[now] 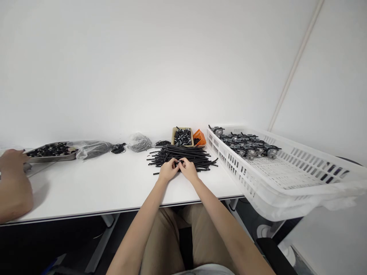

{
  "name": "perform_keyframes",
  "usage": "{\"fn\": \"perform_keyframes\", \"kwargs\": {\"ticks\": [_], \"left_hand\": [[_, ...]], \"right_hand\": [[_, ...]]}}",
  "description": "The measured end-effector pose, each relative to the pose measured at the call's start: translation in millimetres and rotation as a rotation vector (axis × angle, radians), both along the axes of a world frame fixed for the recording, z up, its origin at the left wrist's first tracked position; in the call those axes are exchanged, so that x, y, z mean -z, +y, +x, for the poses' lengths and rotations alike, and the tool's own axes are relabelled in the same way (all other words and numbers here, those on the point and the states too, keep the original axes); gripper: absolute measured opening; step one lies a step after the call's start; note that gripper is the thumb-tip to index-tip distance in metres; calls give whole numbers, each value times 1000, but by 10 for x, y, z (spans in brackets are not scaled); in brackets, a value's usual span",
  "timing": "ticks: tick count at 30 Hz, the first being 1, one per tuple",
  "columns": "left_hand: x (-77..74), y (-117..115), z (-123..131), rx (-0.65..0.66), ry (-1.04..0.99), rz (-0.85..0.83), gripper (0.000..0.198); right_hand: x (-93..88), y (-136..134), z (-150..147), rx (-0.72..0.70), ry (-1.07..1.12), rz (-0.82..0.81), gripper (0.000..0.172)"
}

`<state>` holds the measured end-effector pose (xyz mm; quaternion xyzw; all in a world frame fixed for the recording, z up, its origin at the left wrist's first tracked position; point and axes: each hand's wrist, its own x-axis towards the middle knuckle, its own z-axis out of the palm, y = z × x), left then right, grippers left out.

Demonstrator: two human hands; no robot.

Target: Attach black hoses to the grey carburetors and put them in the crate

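My left hand (168, 170) and my right hand (188, 169) meet at the front edge of a heap of black rubber tubes (179, 156). Between their fingertips both pinch a small black piece (180, 163), partly hidden by the fingers. It may be a tube end or a fitting; I cannot tell which. The heap lies loose on the white table (86, 187), its tubes running mostly sideways. Behind it stands a tan tray (182, 136) of round black-and-grey parts.
An orange basket (199, 138) stands behind the tubes. At right, a white slotted plastic crate (275, 168) holds several grey assembled parts with black tubes. At far left, a co-worker's hand (11, 162) is at a metal tray (51, 151) of black parts, near plastic bags (139, 142).
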<state>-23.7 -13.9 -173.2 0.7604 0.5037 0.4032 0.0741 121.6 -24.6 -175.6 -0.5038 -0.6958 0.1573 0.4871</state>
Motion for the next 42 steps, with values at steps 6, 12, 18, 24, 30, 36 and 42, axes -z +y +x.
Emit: {"fn": "perform_keyframes", "kwargs": {"ticks": [6,12,18,24,30,36,42], "left_hand": [[10,13,1,-4,2,4,24],[8,8,4,-3,2,5,24],[6,5,3,2,-3,7,23],[6,9,5,2,-6,4,23],[2,8,6,1,-4,3,24],[9,12,0,4,4,4,24],[5,5,0,0,10,-2,24]], "right_hand": [[-1,-2,0,-2,3,0,20],[-12,-15,0,-2,8,5,20],[-16,-17,0,-4,8,2,20],[3,4,4,-7,4,1,20],[12,10,3,-4,9,0,19],[7,5,0,-5,8,1,20],[-3,-2,-2,1,2,-3,20]]}}
